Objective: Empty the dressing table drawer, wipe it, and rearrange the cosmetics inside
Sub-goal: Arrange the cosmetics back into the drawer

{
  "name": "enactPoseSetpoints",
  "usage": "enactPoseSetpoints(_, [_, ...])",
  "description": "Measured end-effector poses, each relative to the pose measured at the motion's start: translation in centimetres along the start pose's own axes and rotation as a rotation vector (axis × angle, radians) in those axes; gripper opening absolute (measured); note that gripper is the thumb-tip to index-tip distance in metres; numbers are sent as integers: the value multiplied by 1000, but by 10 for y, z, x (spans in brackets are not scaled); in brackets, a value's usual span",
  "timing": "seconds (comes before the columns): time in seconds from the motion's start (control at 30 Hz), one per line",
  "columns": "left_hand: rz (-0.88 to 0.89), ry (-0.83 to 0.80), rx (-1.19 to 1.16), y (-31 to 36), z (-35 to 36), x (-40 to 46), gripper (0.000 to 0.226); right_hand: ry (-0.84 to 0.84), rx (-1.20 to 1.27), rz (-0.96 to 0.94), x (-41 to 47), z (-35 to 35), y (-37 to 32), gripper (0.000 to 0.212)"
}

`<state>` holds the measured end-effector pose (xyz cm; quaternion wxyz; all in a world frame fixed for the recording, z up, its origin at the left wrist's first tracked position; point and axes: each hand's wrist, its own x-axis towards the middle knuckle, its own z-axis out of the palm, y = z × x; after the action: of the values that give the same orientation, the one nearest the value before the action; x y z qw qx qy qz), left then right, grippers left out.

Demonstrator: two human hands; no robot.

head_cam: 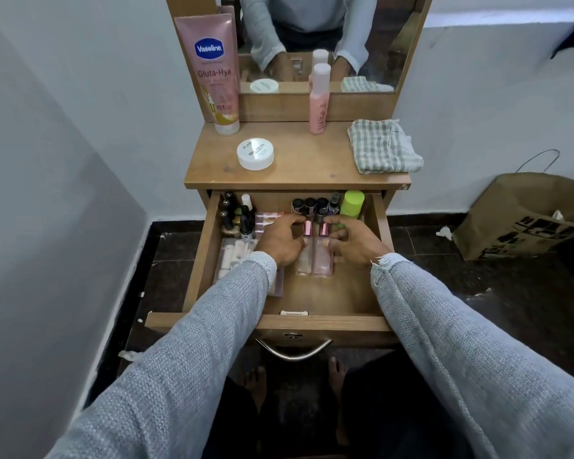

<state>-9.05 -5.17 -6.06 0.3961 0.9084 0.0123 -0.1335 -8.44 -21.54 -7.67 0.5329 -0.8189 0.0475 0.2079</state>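
Seemingly late stage: drawer (pixel 383 226) is pulled out w/ cosmetics already sitting in rows. Left hand (pixel 280 241) and right hand (pixel 352 241) are both curling fingers round two pink-capped clear bottles (pixel 314 251) lying mid-drawer, lining them up side by side. Nail polish bottles (pixel 234 215) are standing at back left, green-capped bottle (pixel 352 203) at back right. Checked cloth (pixel 383 147) is lying folded on bench (pixel 295 173), so wiping prob. done. Vaseline tube (pixel 214 71), pink bottle (pixel 319 99), white jar (pixel 255 154) are still waiting up top.
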Motion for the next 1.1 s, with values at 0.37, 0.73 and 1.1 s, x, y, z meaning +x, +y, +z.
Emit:
enactPoseSetpoints(0.37, [-86,58,126,17,10,-4,53,23,-93,-26,3,0,2,51])
enactPoseSetpoints(0.73, [-56,32,158,19,13,-11,52,53,-122,-26,4,3,5,54])
enactPoseSetpoints(1.1, [-61,48,191,17,15,-7,43,115,-222,-40,4,11,6,52])
